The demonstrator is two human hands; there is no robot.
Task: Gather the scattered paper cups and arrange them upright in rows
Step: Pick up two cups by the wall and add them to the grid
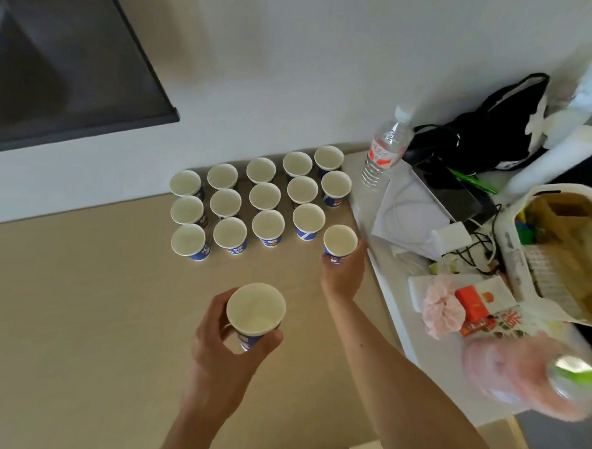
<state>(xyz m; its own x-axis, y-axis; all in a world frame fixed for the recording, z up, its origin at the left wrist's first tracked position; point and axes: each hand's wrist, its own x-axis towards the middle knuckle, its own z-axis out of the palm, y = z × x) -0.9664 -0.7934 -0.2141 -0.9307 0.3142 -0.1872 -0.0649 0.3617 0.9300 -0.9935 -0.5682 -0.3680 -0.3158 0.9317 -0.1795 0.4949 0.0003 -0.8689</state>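
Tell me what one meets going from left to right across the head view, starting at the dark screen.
Dark screen → front row of four cups → cup held by the right hand → water bottle → white basket.

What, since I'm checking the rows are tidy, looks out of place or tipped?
Nothing looks tipped, spilled or crushed. The end cup, gripped by the right hand, is nearer than the front row line; the left hand holds a spare cup apart from the rows.
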